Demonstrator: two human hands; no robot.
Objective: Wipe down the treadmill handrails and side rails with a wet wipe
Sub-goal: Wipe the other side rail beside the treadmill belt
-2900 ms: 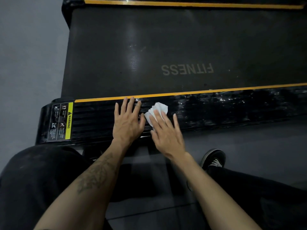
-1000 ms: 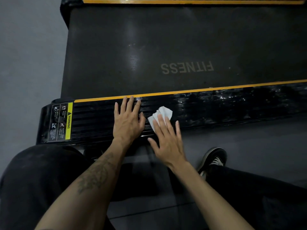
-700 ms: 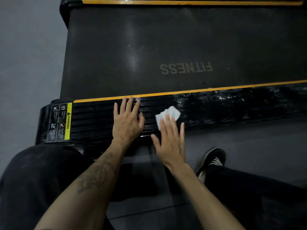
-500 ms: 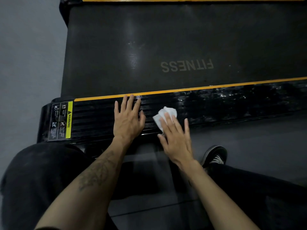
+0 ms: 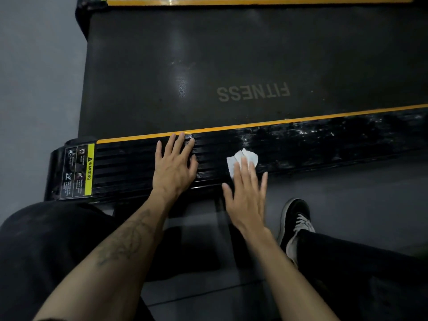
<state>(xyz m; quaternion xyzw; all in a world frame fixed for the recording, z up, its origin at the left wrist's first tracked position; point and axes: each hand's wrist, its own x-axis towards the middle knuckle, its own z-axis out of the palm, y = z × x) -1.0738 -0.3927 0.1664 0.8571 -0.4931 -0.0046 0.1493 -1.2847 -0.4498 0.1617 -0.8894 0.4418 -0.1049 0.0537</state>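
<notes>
The left hand (image 5: 174, 166) lies flat, fingers spread, on the black side rail (image 5: 301, 147). The right hand (image 5: 246, 195), fingers splayed, presses the white wet wipe (image 5: 243, 157) onto the rail, seemingly with 2 fingertips.

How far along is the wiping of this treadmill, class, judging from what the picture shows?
Done, apparently: the near side rail to the right of the hands shows glistening streaks, which suggests wiping. In hand: the right hand presses the white wet wipe flat on that rail, while the left hand rests open beside it. Left: the duller stretch toward the warning label, the far side rail and the handrails, which are out of view.
</notes>
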